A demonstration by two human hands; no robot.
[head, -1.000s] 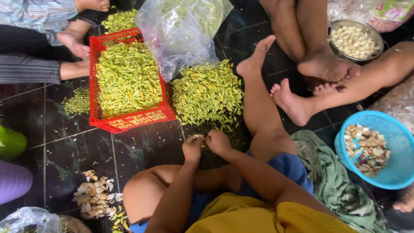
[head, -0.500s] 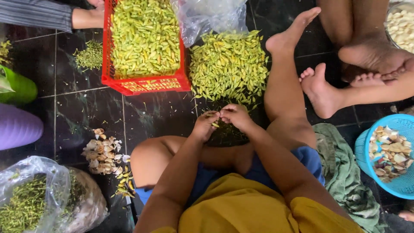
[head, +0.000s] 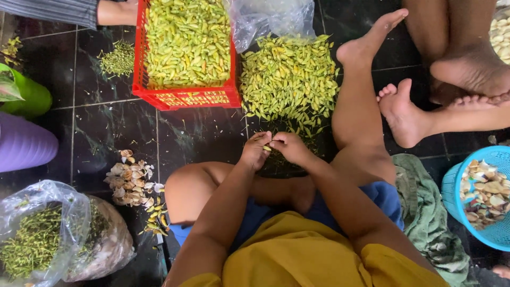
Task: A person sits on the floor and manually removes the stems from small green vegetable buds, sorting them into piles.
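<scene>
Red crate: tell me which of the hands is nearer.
Left. The left hand sits just below the red crate's right corner; the right hand is farther right, below the loose chili pile.

Change since earlier views: left hand (head: 255, 150) and right hand (head: 287, 146), first apart, now meet fingertip to fingertip, pinching one small green chili (head: 267, 148) together.
</scene>
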